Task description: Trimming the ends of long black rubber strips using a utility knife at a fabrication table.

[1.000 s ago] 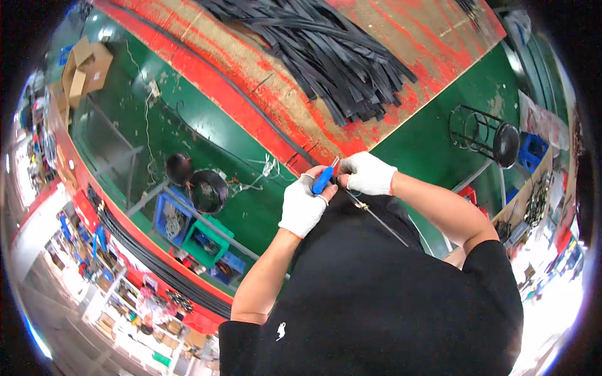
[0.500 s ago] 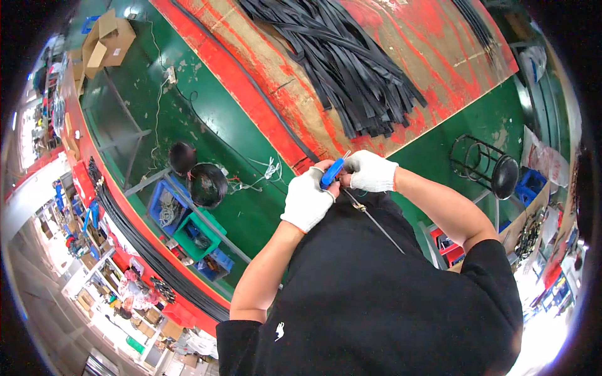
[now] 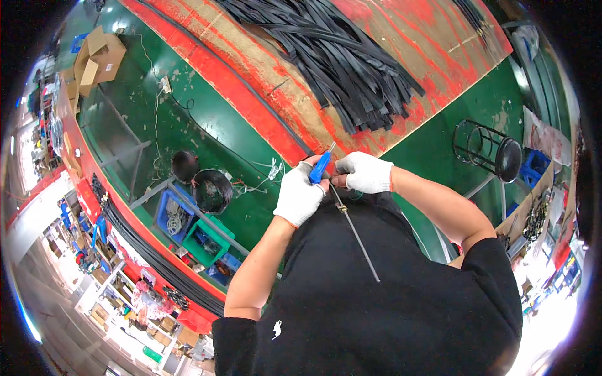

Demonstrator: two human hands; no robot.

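Our left grip (image 3: 299,193) wrapped the blue tool (image 3: 320,167), our right grip (image 3: 339,175) pressed together on something hidden, and, with the fitting (image 3: 341,208) already on the rod (image 3: 360,244), the work seemed unfinished.

A blue-handled tool (image 3: 321,168) slants in the left hand (image 3: 300,193), its slim metal tip (image 3: 332,147) pointing up and away — and below it a thin, straight grey rod (image 3: 360,242), its brass-coloured fitting (image 3: 342,208) near the upper end, slopes down rightward.
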